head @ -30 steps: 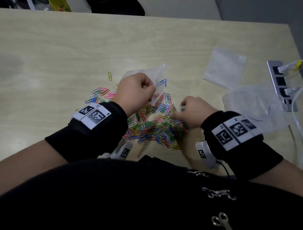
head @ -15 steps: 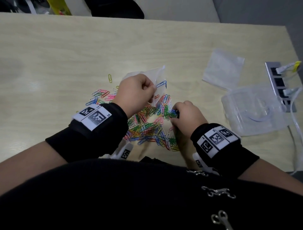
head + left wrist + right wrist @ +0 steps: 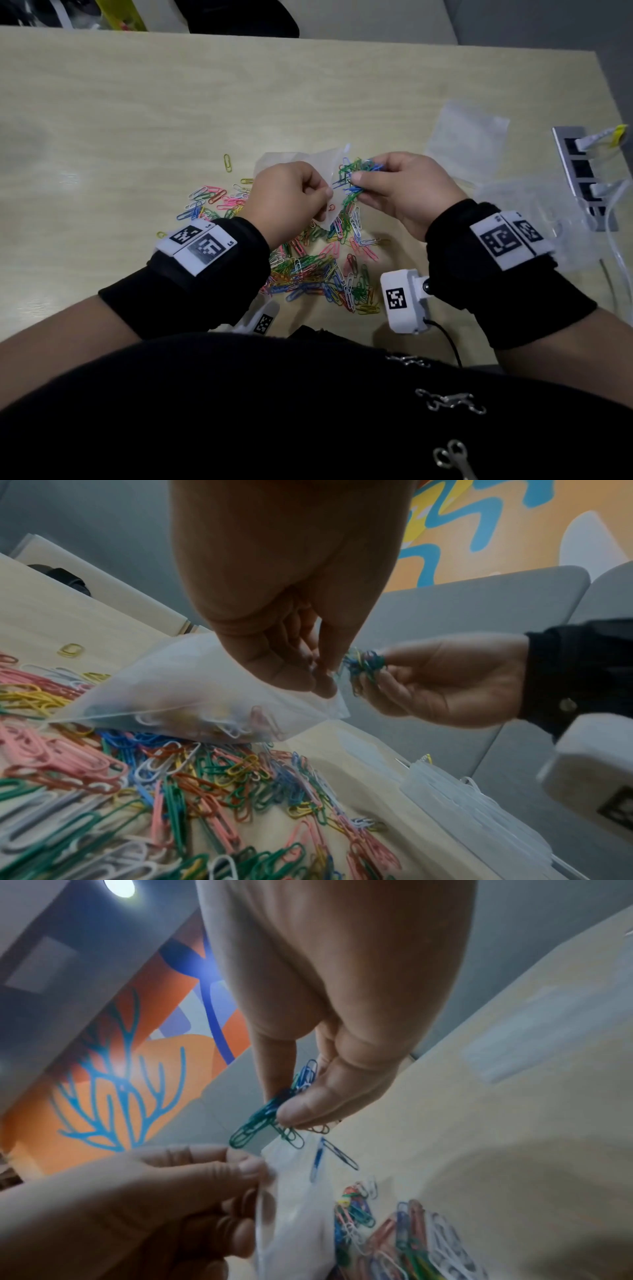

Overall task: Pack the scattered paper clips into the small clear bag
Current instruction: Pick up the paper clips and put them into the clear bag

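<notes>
My left hand [image 3: 291, 195] pinches the rim of the small clear bag [image 3: 301, 161], lifted just above the table; a few clips lie inside the bag [image 3: 192, 696]. Right beside the bag's mouth, my right hand [image 3: 400, 188] pinches a bunch of green and blue paper clips [image 3: 356, 174], which also shows in the right wrist view as a bunch [image 3: 274, 1112] over the bag [image 3: 298, 1204]. A heap of coloured paper clips [image 3: 315, 270] lies on the wooden table [image 3: 171, 102] below both hands, seen close as the heap [image 3: 171, 791].
A second clear bag [image 3: 469, 137] lies flat at the right. A clear plastic box [image 3: 534, 219] sits further right, next to a grey hub with white plugs [image 3: 582, 171] at the table's edge. A single yellow clip [image 3: 227, 162] lies apart.
My right hand has lifted a bunch of clips out of the heap and brought it up to the bag's mouth. The left hand has kept hold of the bag.
</notes>
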`<action>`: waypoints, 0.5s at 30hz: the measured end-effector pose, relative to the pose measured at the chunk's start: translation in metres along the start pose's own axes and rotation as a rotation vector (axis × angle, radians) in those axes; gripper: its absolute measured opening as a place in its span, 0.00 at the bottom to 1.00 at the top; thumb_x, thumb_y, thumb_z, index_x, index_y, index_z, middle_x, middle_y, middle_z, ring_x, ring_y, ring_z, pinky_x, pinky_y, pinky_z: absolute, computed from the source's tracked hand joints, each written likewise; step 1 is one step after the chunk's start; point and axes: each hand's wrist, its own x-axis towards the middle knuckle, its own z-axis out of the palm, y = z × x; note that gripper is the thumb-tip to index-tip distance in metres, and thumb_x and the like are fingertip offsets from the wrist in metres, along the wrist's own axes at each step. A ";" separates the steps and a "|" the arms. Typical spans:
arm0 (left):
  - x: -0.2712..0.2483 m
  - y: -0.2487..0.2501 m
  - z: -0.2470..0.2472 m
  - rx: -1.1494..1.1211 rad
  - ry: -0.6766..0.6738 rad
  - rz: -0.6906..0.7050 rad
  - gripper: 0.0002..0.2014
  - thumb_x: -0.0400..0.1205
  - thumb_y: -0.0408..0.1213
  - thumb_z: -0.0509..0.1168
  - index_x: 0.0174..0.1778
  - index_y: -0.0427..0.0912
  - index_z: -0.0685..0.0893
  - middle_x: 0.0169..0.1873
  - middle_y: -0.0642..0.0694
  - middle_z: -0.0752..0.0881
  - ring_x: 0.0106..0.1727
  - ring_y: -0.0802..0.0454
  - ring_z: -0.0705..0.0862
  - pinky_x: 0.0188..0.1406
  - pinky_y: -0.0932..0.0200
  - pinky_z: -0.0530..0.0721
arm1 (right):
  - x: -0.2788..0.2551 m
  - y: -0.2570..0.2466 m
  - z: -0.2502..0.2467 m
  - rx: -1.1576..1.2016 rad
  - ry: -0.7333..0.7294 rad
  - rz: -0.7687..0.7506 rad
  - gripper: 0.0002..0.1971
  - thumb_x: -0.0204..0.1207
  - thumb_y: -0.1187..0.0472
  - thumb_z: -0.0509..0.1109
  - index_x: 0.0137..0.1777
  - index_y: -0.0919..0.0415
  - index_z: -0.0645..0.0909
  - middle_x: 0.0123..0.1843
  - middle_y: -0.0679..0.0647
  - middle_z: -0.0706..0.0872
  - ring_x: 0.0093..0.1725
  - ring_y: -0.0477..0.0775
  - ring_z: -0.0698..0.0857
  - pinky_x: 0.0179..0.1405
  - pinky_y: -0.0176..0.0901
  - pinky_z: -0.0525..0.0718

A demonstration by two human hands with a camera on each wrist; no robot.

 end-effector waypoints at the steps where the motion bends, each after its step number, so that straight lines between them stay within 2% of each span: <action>1: -0.001 0.001 0.000 -0.002 -0.004 0.001 0.07 0.82 0.39 0.68 0.37 0.47 0.85 0.25 0.54 0.88 0.23 0.70 0.80 0.27 0.76 0.74 | 0.002 -0.001 0.003 -0.055 0.004 -0.007 0.07 0.71 0.70 0.76 0.41 0.62 0.81 0.43 0.57 0.84 0.40 0.50 0.88 0.43 0.37 0.90; 4: -0.002 0.002 0.000 -0.002 0.002 0.011 0.08 0.82 0.40 0.68 0.37 0.47 0.85 0.25 0.54 0.88 0.25 0.67 0.82 0.32 0.71 0.79 | 0.006 -0.001 0.011 -0.320 0.045 -0.080 0.07 0.68 0.64 0.78 0.43 0.59 0.84 0.41 0.56 0.87 0.46 0.60 0.90 0.53 0.53 0.90; 6: -0.002 0.002 0.000 -0.008 0.014 0.007 0.08 0.81 0.40 0.68 0.36 0.47 0.85 0.25 0.54 0.89 0.29 0.61 0.86 0.39 0.61 0.84 | 0.006 -0.004 0.015 -0.448 0.042 -0.120 0.10 0.71 0.63 0.73 0.51 0.64 0.85 0.46 0.59 0.88 0.48 0.63 0.91 0.56 0.60 0.88; 8: -0.001 0.002 -0.001 -0.027 0.019 -0.002 0.08 0.81 0.39 0.68 0.36 0.46 0.86 0.25 0.53 0.89 0.31 0.57 0.87 0.43 0.56 0.87 | 0.006 -0.006 0.017 -0.516 0.023 -0.135 0.14 0.74 0.67 0.66 0.58 0.68 0.83 0.54 0.63 0.89 0.51 0.61 0.90 0.57 0.62 0.87; 10: -0.001 0.001 -0.001 -0.040 0.025 -0.004 0.07 0.81 0.39 0.67 0.37 0.45 0.86 0.25 0.53 0.89 0.32 0.56 0.88 0.44 0.54 0.88 | 0.005 -0.008 0.017 -0.597 0.002 -0.167 0.17 0.76 0.69 0.63 0.63 0.61 0.83 0.60 0.57 0.88 0.56 0.55 0.88 0.61 0.57 0.85; 12: -0.001 0.001 -0.001 -0.056 0.031 -0.003 0.08 0.81 0.39 0.67 0.36 0.46 0.86 0.25 0.53 0.89 0.30 0.56 0.87 0.43 0.52 0.88 | 0.003 -0.008 0.015 -0.706 0.026 -0.228 0.18 0.77 0.68 0.63 0.64 0.56 0.83 0.61 0.51 0.87 0.56 0.47 0.84 0.63 0.45 0.82; 13: -0.001 0.001 -0.001 -0.061 0.034 -0.003 0.08 0.81 0.39 0.67 0.36 0.46 0.85 0.25 0.53 0.89 0.29 0.57 0.86 0.43 0.51 0.88 | 0.003 -0.007 0.013 -0.753 0.067 -0.253 0.18 0.77 0.68 0.62 0.63 0.55 0.83 0.61 0.50 0.86 0.55 0.47 0.83 0.60 0.39 0.79; 15: -0.001 0.001 -0.001 -0.074 0.039 -0.005 0.08 0.81 0.38 0.67 0.36 0.45 0.85 0.24 0.52 0.89 0.27 0.60 0.84 0.43 0.51 0.88 | 0.005 -0.002 0.011 -0.774 0.170 -0.271 0.17 0.76 0.67 0.61 0.62 0.54 0.81 0.61 0.53 0.84 0.57 0.50 0.83 0.58 0.37 0.76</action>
